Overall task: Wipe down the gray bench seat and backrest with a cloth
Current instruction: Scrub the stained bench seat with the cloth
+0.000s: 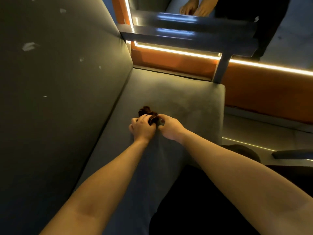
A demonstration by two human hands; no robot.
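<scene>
Both hands meet over a dark brown cloth (pixel 147 111) that lies on the gray seat (pixel 189 102), about midway across the cushion and a little nearer the backrest (pixel 59 92) than the open front edge. The cloth is crumpled into a tight wad, so it has no clear long axis. Its free bulk sticks out beyond the knuckles, pointing away from the person toward the far end of the seat.

The left hand (pixel 143 128) sits on the near-left part of the wad with its fingers (pixel 144 118) curled over and into the fabric, gripping it and pressing it to the cushion. The right hand (pixel 170 128) comes in from the other side. Its fingers are narrow and bent, pinching the right edge of the cloth just beside the left hand's knuckles. Both forearms reach forward along the seat.

The seat's own long axis runs away from the person, parallel to the backrest, which rises along its left side and bears several pale marks (pixel 29 46). At the far end the cushion stops against an orange panel (pixel 171 62) topped by a glowing light strip (pixel 177 51), with dark metal rails (pixel 186 33) above it. Dark clothing (pixel 203 197) fills the lower right, over the near part of the seat
</scene>
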